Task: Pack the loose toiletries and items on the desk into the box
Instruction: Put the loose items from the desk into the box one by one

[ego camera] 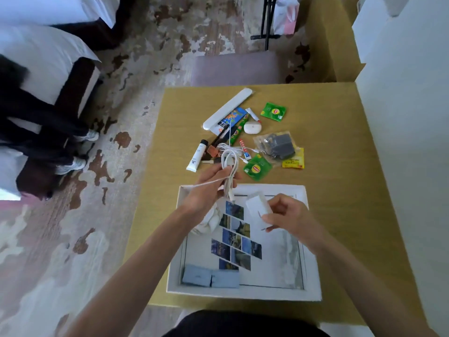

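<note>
Nearest the camera, a shallow white box sits open on the near half of a yellow-tan desk, as a person's two bare forearms reach in over it. Inside lie a sheet printed with tilted photo tiles, two pale blue packets at the near left corner and a crumpled white bundle partly hidden under the left wrist.

Over the box's far left rim, the left hand has its fingers curled round a looped white cable, with one strand trailing off to the left. The right hand pinches a small white carton between thumb and fingers above the far end of the box.

Beyond the hands, the loose items crowd the far half of the desk:
- a white tube with a black cap
- a long white case
- a blue packet
- a white oval case
- a grey charger in a clear bag
- a yellow sachet
- two green tea sachets, one near and one far

The cable's loops cover part of this pile.

A mauve chair stands at the desk's far edge. To the left, a seated person's white sneakers rest on patterned carpet.
</note>
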